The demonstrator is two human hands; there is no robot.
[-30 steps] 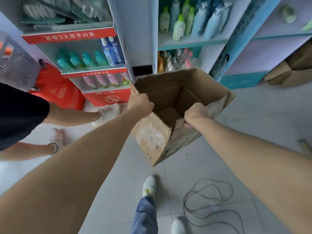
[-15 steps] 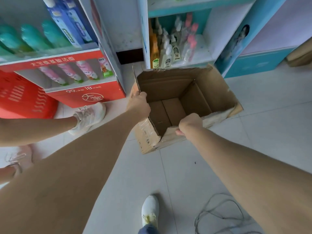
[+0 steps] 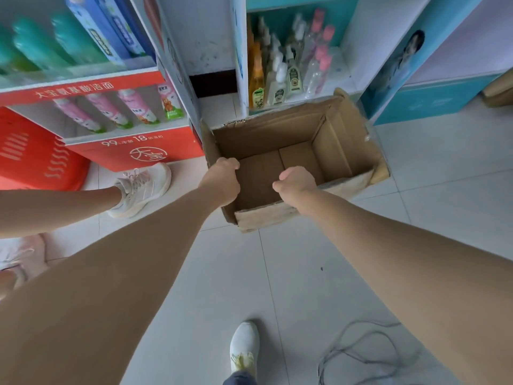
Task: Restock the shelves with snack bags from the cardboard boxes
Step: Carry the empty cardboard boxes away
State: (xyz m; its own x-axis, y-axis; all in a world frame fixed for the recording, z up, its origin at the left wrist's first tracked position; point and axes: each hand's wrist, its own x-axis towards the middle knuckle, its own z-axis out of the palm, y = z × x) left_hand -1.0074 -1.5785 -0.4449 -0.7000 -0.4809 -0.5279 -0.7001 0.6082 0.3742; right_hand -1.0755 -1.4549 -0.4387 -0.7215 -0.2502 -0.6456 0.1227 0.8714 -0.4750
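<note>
On the floor at far left, a red basket (image 3: 33,154) sits against a red shelf unit (image 3: 125,151) holding pink tubes (image 3: 105,112). Another person's white shoe (image 3: 141,187) stands just in front of that unit. Your left hand (image 3: 222,179) grips the cardboard box (image 3: 341,143), fingers curled over the top edge of its left wall. Box is open-topped, between your two hands and just in front of the blue-and-white shelf unit (image 3: 358,51); its bare bottom flaps show. Cannot tell whether it rests on the tiled floor (image 3: 277,273) or hangs just above it. Your right hand (image 3: 298,180) grips the near wall's rim, fingers curled over it, thumb pointing left. Beyond the box, bottles (image 3: 283,76) stand upright on the unit's lowest shelf. Bottom centre: your white shoe (image 3: 244,348). To its right, a grey cable (image 3: 361,354) lies in loops on the tiles. Far right edge: a second box (image 3: 499,90), mostly cut off.
</note>
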